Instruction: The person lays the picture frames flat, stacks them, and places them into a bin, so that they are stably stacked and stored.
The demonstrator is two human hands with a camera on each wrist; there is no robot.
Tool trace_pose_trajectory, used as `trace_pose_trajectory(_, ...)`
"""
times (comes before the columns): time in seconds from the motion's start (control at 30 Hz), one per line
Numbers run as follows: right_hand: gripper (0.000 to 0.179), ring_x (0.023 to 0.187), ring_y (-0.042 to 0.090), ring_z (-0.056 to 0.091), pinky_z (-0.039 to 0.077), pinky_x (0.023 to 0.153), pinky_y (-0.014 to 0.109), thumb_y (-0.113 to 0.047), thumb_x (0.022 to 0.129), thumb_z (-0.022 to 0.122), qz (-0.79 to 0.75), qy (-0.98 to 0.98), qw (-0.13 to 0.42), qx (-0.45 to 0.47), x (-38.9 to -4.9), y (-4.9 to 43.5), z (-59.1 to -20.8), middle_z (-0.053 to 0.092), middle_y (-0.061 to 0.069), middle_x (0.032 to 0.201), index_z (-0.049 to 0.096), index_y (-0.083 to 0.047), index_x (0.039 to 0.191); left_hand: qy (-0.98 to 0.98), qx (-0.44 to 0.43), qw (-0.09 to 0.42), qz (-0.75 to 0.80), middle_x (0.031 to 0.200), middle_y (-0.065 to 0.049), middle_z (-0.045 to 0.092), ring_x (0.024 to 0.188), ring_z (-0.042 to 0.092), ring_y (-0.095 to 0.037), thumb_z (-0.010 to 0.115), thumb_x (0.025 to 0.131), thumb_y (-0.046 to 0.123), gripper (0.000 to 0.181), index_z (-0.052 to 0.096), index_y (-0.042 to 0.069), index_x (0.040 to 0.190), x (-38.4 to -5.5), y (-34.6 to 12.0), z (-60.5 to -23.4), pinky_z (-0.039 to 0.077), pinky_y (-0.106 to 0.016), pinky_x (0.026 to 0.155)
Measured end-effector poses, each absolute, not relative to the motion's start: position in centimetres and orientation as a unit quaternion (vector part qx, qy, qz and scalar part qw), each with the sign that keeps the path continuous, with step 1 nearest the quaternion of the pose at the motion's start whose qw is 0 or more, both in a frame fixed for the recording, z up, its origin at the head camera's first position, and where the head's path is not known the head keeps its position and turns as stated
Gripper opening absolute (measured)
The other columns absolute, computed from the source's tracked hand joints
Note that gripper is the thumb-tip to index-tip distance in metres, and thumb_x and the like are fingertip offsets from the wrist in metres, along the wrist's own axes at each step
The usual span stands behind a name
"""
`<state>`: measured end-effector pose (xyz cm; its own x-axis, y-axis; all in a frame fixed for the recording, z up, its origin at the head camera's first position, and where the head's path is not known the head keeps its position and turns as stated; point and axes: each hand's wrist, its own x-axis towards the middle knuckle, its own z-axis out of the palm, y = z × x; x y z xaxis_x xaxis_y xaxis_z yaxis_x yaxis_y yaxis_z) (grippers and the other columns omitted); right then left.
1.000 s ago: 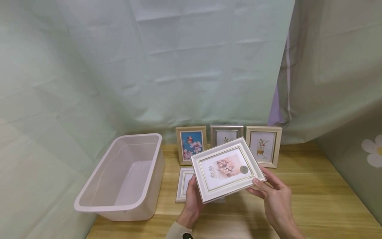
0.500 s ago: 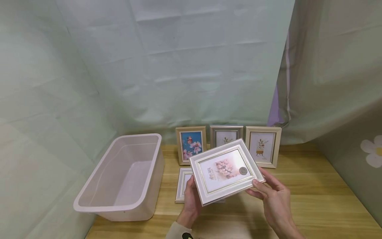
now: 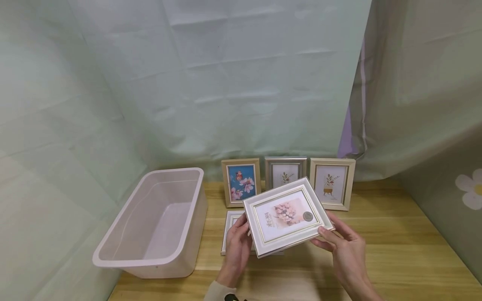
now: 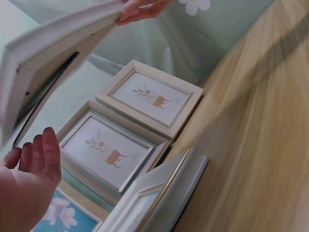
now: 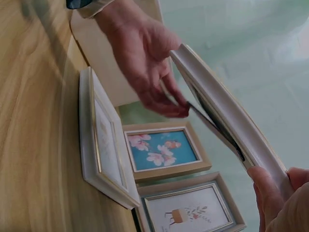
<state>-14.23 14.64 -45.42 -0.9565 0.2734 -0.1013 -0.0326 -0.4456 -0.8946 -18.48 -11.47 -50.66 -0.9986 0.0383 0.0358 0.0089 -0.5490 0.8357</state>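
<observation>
A white picture frame [image 3: 288,217] with thin gold lines and a pink flower print is held tilted above the table. My right hand [image 3: 347,246] grips its lower right corner, thumb on the front. At its left side, my left hand [image 3: 238,246] reaches behind it. In the right wrist view the left fingers [image 5: 169,104] curl round the free end of the frame's back stand [image 5: 215,128], which is swung out from the backing. The left wrist view also shows this stand [image 4: 46,99] meeting the fingertips. Under the held frame lies another white picture frame [image 3: 228,234], mostly covered.
Along the back stand a tan frame [image 3: 242,184] with a blue bird-and-blossom print, a silver frame [image 3: 286,161] and a cream frame [image 3: 331,184] with plant prints. A white plastic tub [image 3: 188,234] is on the left of the wooden table [image 3: 399,251]. Pale cloth hangs behind.
My left hand has left the frame's left edge, where its thumb lay, and shifted left and behind to the back stand. The frame has moved only slightly; my right hand keeps its grip.
</observation>
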Motion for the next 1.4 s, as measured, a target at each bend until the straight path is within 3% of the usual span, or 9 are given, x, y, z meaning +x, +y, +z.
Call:
trace_pose_trajectory(0.23, 0.048, 0.084, 0.017, 0.081, 0.069, 0.078, 0.036, 0.015, 0.093, 0.071, 0.836, -0.526, 0.088, -0.128, -14.5, 14.4, -46.0, 0.072, -0.001, 0.104, 0.079, -0.013, 0.132, 0.509, 0.045, -0.029, 0.859, 0.145, 0.0, 0.064, 0.126, 0.064, -0.006, 0.053, 0.103, -0.005, 0.068, 0.023, -0.02, 0.163, -17.8, -12.3, -50.1, 0.056, -0.021, 0.109)
trace_pose_trajectory(0.43, 0.05, 0.086, 0.017, 0.082, 0.069, 0.079, 0.036, 0.016, 0.094, 0.07, 0.837, -0.523, 0.087, -0.132, -14.7, 14.0, -46.3, 0.073, -0.001, 0.107, 0.078, -0.015, 0.132, 0.562, 0.157, -0.076, 0.809, 0.151, -0.005, 0.058, 0.133, 0.061, -0.007, 0.075, 0.094, 0.004, 0.091, 0.02, -0.024, 0.161, -16.7, -13.2, -50.5, 0.055, -0.02, 0.109)
trace_pose_trajectory(0.63, 0.05, 0.085, 0.017, 0.081, 0.069, 0.079, 0.036, 0.016, 0.093, 0.07, 0.837, -0.523, 0.086, -0.136, -14.8, 13.3, -46.4, 0.074, -0.001, 0.106, 0.078, -0.012, 0.134, 0.706, 0.21, -0.117, 0.666, 0.164, -0.029, 0.044, 0.138, 0.054, -0.009, 0.093, 0.075, 0.012, 0.12, 0.022, -0.006, 0.17, -15.9, -13.8, -50.7, 0.052, -0.025, 0.112)
trace_pose_trajectory(0.83, 0.047, 0.082, 0.016, 0.081, 0.069, 0.077, 0.036, 0.018, 0.092, 0.072, 0.843, -0.517, 0.081, -0.123, -14.6, 12.4, -46.8, 0.073, 0.0, 0.1, 0.081, -0.017, 0.122, 0.812, 0.154, -0.159, 0.54, 0.166, -0.027, 0.044, 0.138, 0.05, -0.011, 0.102, 0.061, 0.024, 0.136, 0.026, -0.001, 0.17, -15.4, -14.0, -50.5, 0.054, -0.03, 0.106)
trace_pose_trajectory(1.0, 0.048, 0.086, 0.016, 0.08, 0.069, 0.084, 0.036, 0.015, 0.091, 0.073, 0.819, -0.558, 0.059, -0.122, -14.8, 11.9, -47.1, 0.068, 0.002, 0.106, 0.07, -0.002, 0.136, 0.824, 0.112, -0.145, 0.536, 0.164, -0.025, 0.047, 0.129, 0.055, -0.019, 0.103, 0.06, 0.02, 0.134, 0.029, -0.001, 0.169, -15.3, -14.7, -50.4, 0.054, -0.03, 0.103)
trace_pose_trajectory(1.13, 0.057, 0.09, 0.014, 0.08, 0.069, 0.089, 0.036, 0.012, 0.089, 0.077, 0.781, -0.614, 0.015, -0.112, -15.1, 12.0, -47.1, 0.062, 0.006, 0.12, 0.058, 0.006, 0.143, 0.831, 0.086, -0.123, 0.536, 0.165, -0.025, 0.046, 0.122, 0.058, -0.026, 0.104, 0.06, 0.02, 0.135, 0.027, 0.0, 0.17, -15.3, -15.6, -50.4, 0.054, -0.031, 0.102)
trace_pose_trajectory(1.27, 0.071, 0.093, 0.013, 0.08, 0.067, 0.087, 0.031, 0.007, 0.085, 0.084, 0.738, -0.666, -0.026, -0.103, -15.3, 12.1, -47.2, 0.06, 0.013, 0.131, 0.057, 0.001, 0.151, 0.837, 0.083, -0.105, 0.531, 0.166, -0.026, 0.045, 0.122, 0.059, -0.03, 0.104, 0.061, 0.022, 0.135, 0.027, 0.0, 0.17, -15.6, -16.6, -50.4, 0.054, -0.032, 0.103)
trace_pose_trajectory(1.4, 0.084, 0.095, 0.013, 0.08, 0.064, 0.083, 0.027, 0.004, 0.08, 0.09, 0.71, -0.695, -0.048, -0.096, -15.6, 11.9, -47.6, 0.063, 0.016, 0.131, 0.056, -0.006, 0.157, 0.841, 0.093, -0.097, 0.525, 0.163, -0.028, 0.048, 0.123, 0.061, -0.031, 0.103, 0.06, 0.022, 0.134, 0.028, -0.004, 0.168, -16.0, -17.5, -50.5, 0.055, -0.032, 0.102)
